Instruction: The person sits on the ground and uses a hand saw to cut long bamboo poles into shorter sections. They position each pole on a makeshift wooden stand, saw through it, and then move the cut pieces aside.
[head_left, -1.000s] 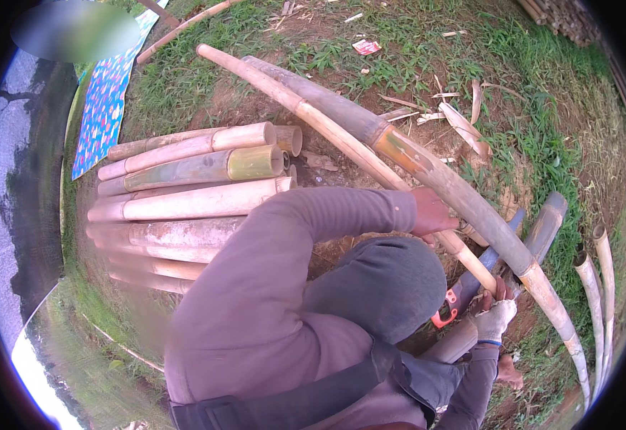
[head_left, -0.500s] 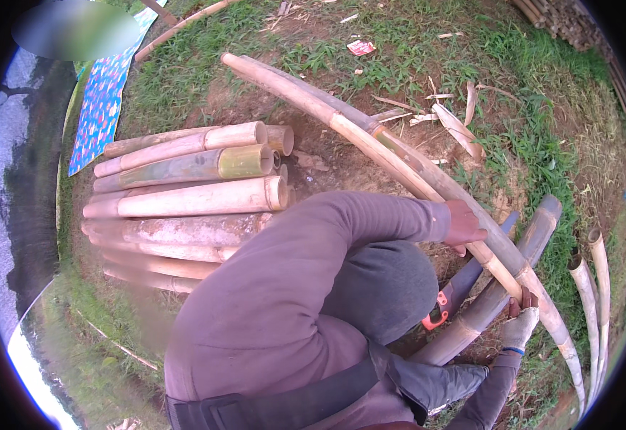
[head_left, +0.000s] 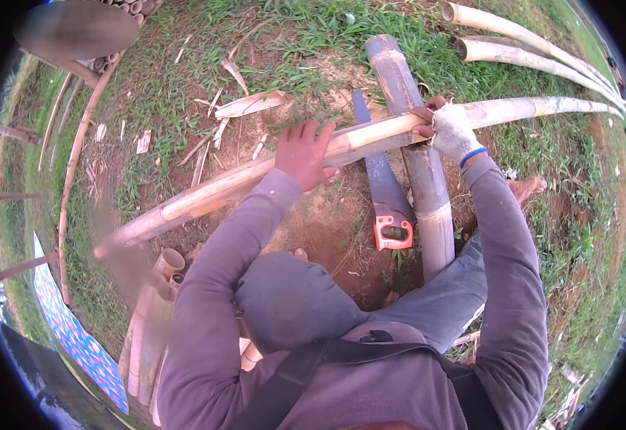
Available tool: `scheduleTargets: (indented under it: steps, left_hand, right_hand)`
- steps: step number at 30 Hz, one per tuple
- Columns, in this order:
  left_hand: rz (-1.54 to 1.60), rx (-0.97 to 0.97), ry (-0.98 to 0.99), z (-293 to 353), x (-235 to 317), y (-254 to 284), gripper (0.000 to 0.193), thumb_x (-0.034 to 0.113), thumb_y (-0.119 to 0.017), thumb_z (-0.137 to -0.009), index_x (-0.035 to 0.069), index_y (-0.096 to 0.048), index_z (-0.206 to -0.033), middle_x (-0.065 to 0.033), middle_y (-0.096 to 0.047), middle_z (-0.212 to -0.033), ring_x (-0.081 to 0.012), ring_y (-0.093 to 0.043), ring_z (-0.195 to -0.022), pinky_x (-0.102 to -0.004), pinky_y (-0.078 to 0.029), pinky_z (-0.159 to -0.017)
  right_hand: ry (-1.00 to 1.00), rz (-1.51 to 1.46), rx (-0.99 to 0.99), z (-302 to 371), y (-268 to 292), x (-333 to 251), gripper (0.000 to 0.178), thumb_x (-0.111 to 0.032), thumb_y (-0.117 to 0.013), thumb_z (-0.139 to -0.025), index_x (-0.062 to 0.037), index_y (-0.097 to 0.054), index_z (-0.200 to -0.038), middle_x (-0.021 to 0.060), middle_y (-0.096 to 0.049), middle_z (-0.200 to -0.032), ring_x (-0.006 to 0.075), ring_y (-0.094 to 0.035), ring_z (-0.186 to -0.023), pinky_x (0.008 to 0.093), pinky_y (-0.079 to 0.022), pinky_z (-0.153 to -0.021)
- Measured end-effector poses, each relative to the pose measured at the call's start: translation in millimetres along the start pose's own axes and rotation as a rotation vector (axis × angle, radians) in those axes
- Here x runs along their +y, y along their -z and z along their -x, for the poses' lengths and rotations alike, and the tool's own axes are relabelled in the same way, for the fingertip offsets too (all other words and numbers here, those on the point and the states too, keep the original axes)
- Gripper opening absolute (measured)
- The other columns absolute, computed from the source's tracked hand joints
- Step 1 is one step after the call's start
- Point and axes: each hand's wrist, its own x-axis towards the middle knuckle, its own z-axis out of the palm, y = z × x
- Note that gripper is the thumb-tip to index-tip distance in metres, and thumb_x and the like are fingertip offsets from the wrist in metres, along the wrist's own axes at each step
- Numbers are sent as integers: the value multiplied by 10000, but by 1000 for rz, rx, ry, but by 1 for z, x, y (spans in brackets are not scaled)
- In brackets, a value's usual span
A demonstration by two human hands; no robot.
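My bare left hand (head_left: 306, 154) is wrapped over a slim, light bamboo pole (head_left: 234, 177). At that pole's right end, my right hand (head_left: 450, 130) grips it with bent fingers, in a whitish work glove with bare fingertips. The slim pole lies along a longer bamboo pole (head_left: 521, 109), which runs on to the right past my right hand. Both cross over a thick grey bamboo log (head_left: 427, 190) on the ground. A handsaw (head_left: 384, 179) with an orange handle lies left of the log, partly under the poles.
Several more bamboo poles (head_left: 499, 52) lie at the far right. Cut thick bamboo lengths (head_left: 145, 337) are stacked at my lower left, near a blue patterned sheet (head_left: 76, 330). Bamboo shavings (head_left: 251, 104) litter the grass and dirt ahead. My bent knee (head_left: 291, 297) is close below the poles.
My view has swung round, so the poles now slant up to the right and the saw and log show more fully. Both hands remain on the slim pole.
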Motion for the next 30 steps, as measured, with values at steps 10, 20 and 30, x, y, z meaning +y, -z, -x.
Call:
scheduleTargets:
  steps: [10, 20, 30]
  left_hand:
    - [-12, -235, -43, -25, 8, -14, 1170, 495, -960, -765, 136, -316, -1673, -229, -536, -1568, -418, -564, -1426, -562, -481, -1157]
    - [-155, -319, -225, -130, 120, -10, 1234, 580, -917, -798, 77, -237, -1697, -245, -453, -1625, -432, -502, -1479, -549, -459, -1193]
    - [-55, -320, -184, -192, 173, -43, 1068, 549, -874, -871, 35, -317, -1624, -282, -602, -1441, -471, -618, -1319, -538, -520, -1105]
  right_hand:
    - [30, -144, -392, 136, -56, -117, 396, -383, -750, -931, -90, -731, -1196, 159, -722, -1100, 341, -724, -1080, 514, -541, -906]
    - [-221, -287, -506, 207, -155, -161, 559, -237, -790, -847, -52, -631, -1350, 207, -734, -1217, 372, -724, -1158, 534, -550, -934]
    - [-488, -901, 232, 360, 66, -98, 306, -233, -839, -845, -36, -770, -1069, 158, -716, -854, 360, -688, -750, 458, -530, -709]
